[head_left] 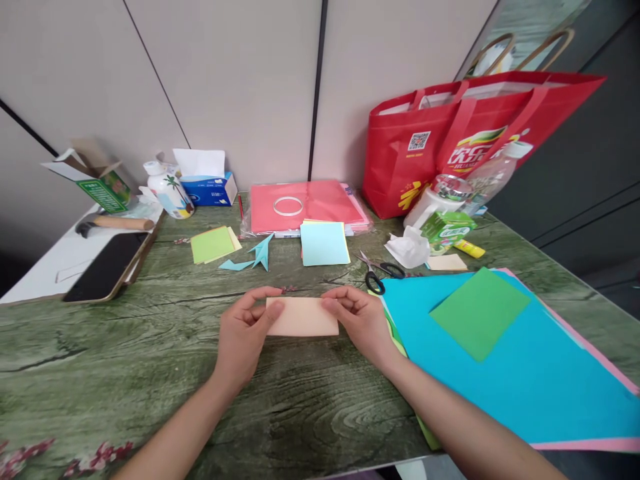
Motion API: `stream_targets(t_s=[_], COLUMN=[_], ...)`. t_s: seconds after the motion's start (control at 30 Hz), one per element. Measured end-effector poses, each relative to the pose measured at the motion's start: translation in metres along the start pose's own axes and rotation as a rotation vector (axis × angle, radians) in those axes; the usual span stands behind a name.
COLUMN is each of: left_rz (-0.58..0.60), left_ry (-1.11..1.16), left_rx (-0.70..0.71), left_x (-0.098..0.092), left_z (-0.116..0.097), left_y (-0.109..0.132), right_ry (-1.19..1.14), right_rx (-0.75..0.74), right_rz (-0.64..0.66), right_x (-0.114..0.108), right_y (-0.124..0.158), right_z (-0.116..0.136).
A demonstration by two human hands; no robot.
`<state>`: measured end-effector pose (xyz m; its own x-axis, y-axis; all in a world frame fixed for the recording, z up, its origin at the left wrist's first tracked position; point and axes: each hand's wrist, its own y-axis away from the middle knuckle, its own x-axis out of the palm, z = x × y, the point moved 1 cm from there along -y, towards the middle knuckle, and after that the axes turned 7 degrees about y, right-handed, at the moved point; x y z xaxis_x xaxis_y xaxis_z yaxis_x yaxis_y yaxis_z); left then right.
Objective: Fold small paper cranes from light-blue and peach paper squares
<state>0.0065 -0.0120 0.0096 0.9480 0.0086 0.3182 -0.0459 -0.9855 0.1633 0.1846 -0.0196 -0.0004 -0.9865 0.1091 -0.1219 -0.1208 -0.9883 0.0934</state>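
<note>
A smooth pale wall stands behind the wood-grained green desk; at right lies a wide, matte blue sheet, a green square unfolded on it; the left hand and right hand grasp opposite ends of a peach paper rectangle between their fingers, over the desk's middle; it looks folded once, likely an early stage; beyond, a pointed blue paper figure is already folded.
</note>
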Motion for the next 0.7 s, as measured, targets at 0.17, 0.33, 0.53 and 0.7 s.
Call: stream_targets(t_s=[0.17,0.33,0.53,0.7], left_rz=[-0.005,0.001,0.017,0.028], left_ry=[-0.016,-0.062,-0.249,-0.359], left_rx=[0.009,0.016,-0.021,-0.032], left_x=[0.0,-0.001,-0.004,-0.007], left_z=[0.002,0.001,0.003,0.009], left_y=[-0.001,-0.001,-0.007,-0.013], right_ry=[0.009,0.017,0.115,0.201], right_rx=[-0.02,-0.029,-0.033,-0.053], right_rz=[0.009,0.018,0.1,0.148], right_x=[0.0,0.0,0.0,0.0], right_y=[-0.001,-0.002,-0.01,-0.015], right_z=[-0.004,-0.004,-0.012,-0.02])
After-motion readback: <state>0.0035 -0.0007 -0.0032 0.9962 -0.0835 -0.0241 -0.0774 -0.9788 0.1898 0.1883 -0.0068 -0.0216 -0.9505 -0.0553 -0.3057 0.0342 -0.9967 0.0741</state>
